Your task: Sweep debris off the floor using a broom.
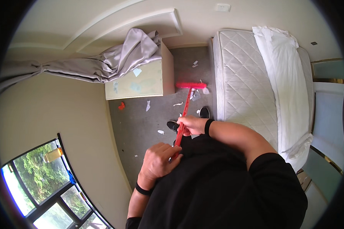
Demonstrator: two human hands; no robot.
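Both hands are closed around the red handle of a broom (186,105). My left hand (159,159) grips it near its upper end, close to my body. Farther down the handle, my right hand (190,125) is wrapped around it. The pink-red broom head (191,85) is down at the floor, between the cabinet and the mattress. Scraps of white and clear litter (195,94) lie just on the near side of its bristles, some partly hidden by the handle.
A pale cabinet (141,86) with a grey curtain (137,47) draped over it stands ahead left. The bare mattress (244,76), with white bedding (277,68), is along the right. Paper scraps (148,106) and an orange-red piece (121,105) lie on the grey floor (132,128).
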